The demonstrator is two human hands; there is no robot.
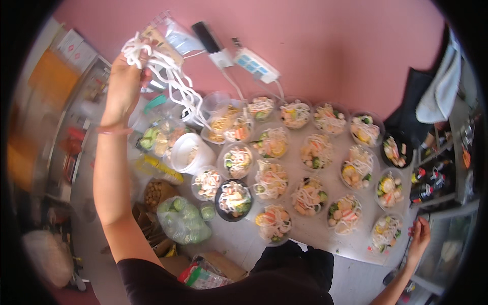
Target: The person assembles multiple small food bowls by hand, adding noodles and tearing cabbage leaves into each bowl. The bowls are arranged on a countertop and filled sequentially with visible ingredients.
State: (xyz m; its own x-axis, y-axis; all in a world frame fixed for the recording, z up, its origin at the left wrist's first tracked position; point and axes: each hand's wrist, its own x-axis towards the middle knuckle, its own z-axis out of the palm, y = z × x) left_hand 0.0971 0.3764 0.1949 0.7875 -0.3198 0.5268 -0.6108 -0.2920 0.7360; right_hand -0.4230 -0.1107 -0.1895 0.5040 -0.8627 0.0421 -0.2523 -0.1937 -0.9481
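My left hand [123,84] is raised high at the upper left and grips a bunch of thick white noodles [170,84]. The strands hang down toward a clear bowl [223,124] at the back left of the table. My right hand [420,235] rests at the table's right front corner, fingers loose, holding nothing. Between them the grey table [315,231] carries several round bowls filled with noodles, vegetables and fish pieces, such as a black bowl [233,199] near the front and a clear one [274,222] beside it.
A white tub [189,152] and a container of cut cucumber [155,138] stand at the left. A bag of greens [182,219] lies lower left. A white power strip [255,65] hangs on the pink wall. Dark sauce bottles [429,183] fill a rack at the right.
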